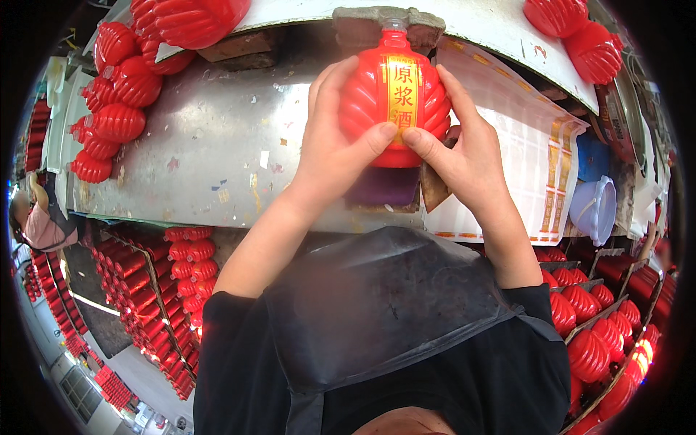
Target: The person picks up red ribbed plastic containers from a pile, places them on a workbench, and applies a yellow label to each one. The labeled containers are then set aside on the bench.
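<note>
A round, ribbed red bottle [370, 98] with a yellow label strip down its front is held above a metal work surface [217, 145]. My left hand [330, 148] cups its left side, thumb pressed at the label's lower end. My right hand [464, 152] grips the right side, its thumb meeting the left thumb on the label. The bottle's neck points away from me, toward a grey block [388, 22] on the far edge.
Several red bottles [112, 109] lie at the left of the surface, more at the top right [580, 36]. A sheet of yellow label strips [529, 159] lies on the right beside a bluish plastic tub [594, 206]. Crates of red bottles [594, 326] stand below on both sides. Another person [40, 217] is at far left.
</note>
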A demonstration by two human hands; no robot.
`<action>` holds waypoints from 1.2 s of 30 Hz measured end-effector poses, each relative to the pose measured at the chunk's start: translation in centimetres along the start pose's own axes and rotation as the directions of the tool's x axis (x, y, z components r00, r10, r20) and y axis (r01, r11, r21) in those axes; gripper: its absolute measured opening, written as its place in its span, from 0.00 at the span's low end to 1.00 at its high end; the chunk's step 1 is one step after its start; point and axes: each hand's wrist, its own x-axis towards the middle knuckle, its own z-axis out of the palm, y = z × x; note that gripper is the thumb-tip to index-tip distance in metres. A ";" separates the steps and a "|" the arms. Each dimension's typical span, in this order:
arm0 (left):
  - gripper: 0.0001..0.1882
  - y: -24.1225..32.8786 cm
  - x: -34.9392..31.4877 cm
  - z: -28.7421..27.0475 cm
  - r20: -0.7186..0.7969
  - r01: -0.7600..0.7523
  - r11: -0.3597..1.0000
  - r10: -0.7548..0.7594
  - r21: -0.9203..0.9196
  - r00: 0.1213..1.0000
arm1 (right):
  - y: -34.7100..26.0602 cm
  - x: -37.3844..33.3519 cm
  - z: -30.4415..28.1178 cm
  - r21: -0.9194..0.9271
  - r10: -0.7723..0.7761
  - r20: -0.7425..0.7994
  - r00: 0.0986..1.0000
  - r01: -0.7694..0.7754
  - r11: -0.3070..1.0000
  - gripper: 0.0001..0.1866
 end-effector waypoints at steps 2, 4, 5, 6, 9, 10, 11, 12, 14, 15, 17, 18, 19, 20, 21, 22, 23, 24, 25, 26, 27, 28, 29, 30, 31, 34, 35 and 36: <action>0.45 0.1 0.0 0.0 0.010 0.022 0.998 -0.022 -0.055 1.000 | 0.0 0.0 0.0 -0.002 0.002 -0.002 1.000 -0.002 1.000 0.48; 0.45 0.1 -0.1 0.0 -0.001 0.030 0.999 -0.030 -0.031 1.000 | 0.0 -0.1 0.0 -0.003 0.010 0.003 1.000 -0.010 1.000 0.48; 0.46 0.2 -0.1 0.0 0.011 0.038 0.996 -0.037 -0.084 0.999 | -0.1 -0.1 0.0 -0.004 0.017 0.009 1.000 -0.017 1.000 0.49; 0.46 0.2 -0.1 0.0 0.001 0.039 0.999 -0.039 -0.033 0.999 | -0.1 -0.1 -0.1 -0.004 0.024 0.013 1.000 -0.024 1.000 0.49; 0.47 0.4 0.3 -0.2 0.006 0.042 0.998 -0.042 -0.036 0.999 | -0.2 0.2 -0.5 -0.024 0.003 -0.004 1.000 -0.003 1.000 0.43; 0.47 0.6 0.5 -0.3 0.003 0.037 0.998 -0.037 -0.052 0.999 | -0.2 0.5 -0.8 -0.026 -0.046 -0.055 0.997 0.044 0.999 0.39; 0.47 0.7 0.7 -0.4 0.003 0.032 0.997 -0.032 -0.071 0.999 | -0.3 0.6 -1.2 -0.061 -0.071 -0.088 0.994 0.065 0.996 0.36; 0.48 0.7 1.1 -0.5 -0.012 0.014 0.999 -0.015 -0.042 1.000 | -0.4 0.9 -1.7 -0.089 -0.077 -0.125 0.989 0.066 0.994 0.33; 0.48 1.0 1.6 -0.6 -0.034 -0.017 1.000 0.017 0.012 0.999 | -0.7 1.6 -1.9 -0.085 -0.259 -0.136 0.956 0.249 0.965 0.21; 0.48 1.1 1.9 -0.5 -0.030 -0.001 1.000 0.001 -0.009 1.000 | -0.8 2.2 -2.0 -0.098 -0.323 -0.083 0.943 0.315 0.944 0.20; 0.49 1.2 2.2 -0.4 -0.021 0.018 0.999 -0.019 -0.042 1.000 | -1.1 3.2 -2.1 -0.039 -0.387 0.023 0.922 0.388 0.921 0.17; 0.49 1.2 2.3 -0.3 -0.016 0.026 1.000 -0.026 -0.006 1.000 | -1.2 3.7 -2.1 -0.081 -0.386 0.061 0.921 0.390 0.917 0.19; 0.49 1.2 2.4 -0.3 -0.012 0.020 0.999 -0.019 0.037 1.000 | -1.3 4.1 -2.2 -0.117 -0.385 0.106 0.917 0.396 0.911 0.21; 0.48 1.2 2.5 -0.3 -0.005 0.013 0.998 -0.013 0.059 1.000 | -1.4 4.5 -2.3 -0.152 -0.353 0.159 0.922 0.376 0.914 0.22; 0.48 1.2 2.5 -0.2 -0.010 -0.007 0.999 0.007 0.048 1.000 | -1.5 4.7 -2.4 -0.166 -0.345 0.177 0.922 0.373 0.913 0.24; 0.48 1.2 2.5 -0.2 -0.009 -0.016 0.997 0.017 0.078 1.000 | -1.5 5.0 -2.6 -0.164 -0.350 0.193 0.917 0.382 0.909 0.24; 0.48 1.2 2.5 -0.3 -0.001 -0.018 0.996 0.018 0.083 1.000 | -1.5 5.1 -2.8 -0.163 -0.331 0.211 0.920 0.367 0.916 0.24; 0.48 1.2 2.5 -0.3 0.010 -0.022 0.997 0.021 0.073 1.000 | -1.5 5.3 -2.9 -0.162 -0.311 0.227 0.923 0.350 0.923 0.24; 0.47 1.3 2.6 -0.4 0.017 -0.072 0.988 0.070 0.139 0.997 | -1.4 5.4 -3.1 -0.157 -0.315 0.229 0.921 0.355 0.922 0.25; 0.47 1.3 2.7 -0.5 0.030 -0.124 0.974 0.121 0.189 0.992 | -1.3 5.6 -3.2 -0.153 -0.319 0.230 0.919 0.358 0.921 0.25; 0.46 1.4 2.8 -0.6 0.050 -0.170 0.957 0.162 0.236 0.985 | -1.2 5.7 -3.2 -0.137 -0.349 0.237 0.907 0.387 0.912 0.25; 0.44 1.6 2.9 -0.8 0.076 -0.200 0.940 0.186 0.277 0.980 | -1.1 5.9 -3.3 -0.084 -0.312 0.236 0.920 0.340 0.937 0.25; 0.42 1.7 3.0 -1.0 0.103 -0.224 0.922 0.201 0.317 0.974 | -0.9 6.0 -3.3 -0.019 -0.302 0.244 0.921 0.316 0.948 0.26; 0.41 1.9 3.1 -1.2 0.130 -0.247 0.902 0.214 0.356 0.968 | -0.9 6.0 -3.2 0.048 -0.279 0.240 0.930 0.276 0.960 0.26; 0.39 2.0 3.3 -1.3 0.153 -0.262 0.888 0.219 0.378 0.964 | -0.8 6.0 -3.2 0.008 -0.294 0.236 0.926 0.301 0.954 0.27; 0.36 2.0 3.6 -1.3 0.193 -0.290 0.861 0.228 0.418 0.954 | -0.7 6.1 -3.1 -0.032 -0.279 0.234 0.931 0.295 0.955 0.27; 0.36 2.0 3.7 -1.3 0.186 -0.290 0.861 0.231 0.417 0.955 | -0.7 6.1 -3.1 -0.034 -0.295 0.229 0.928 0.310 0.950 0.27; 0.36 1.9 3.7 -1.2 0.181 -0.289 0.863 0.233 0.415 0.956 | -0.7 6.1 -3.2 -0.039 -0.297 0.231 0.926 0.314 0.949 0.27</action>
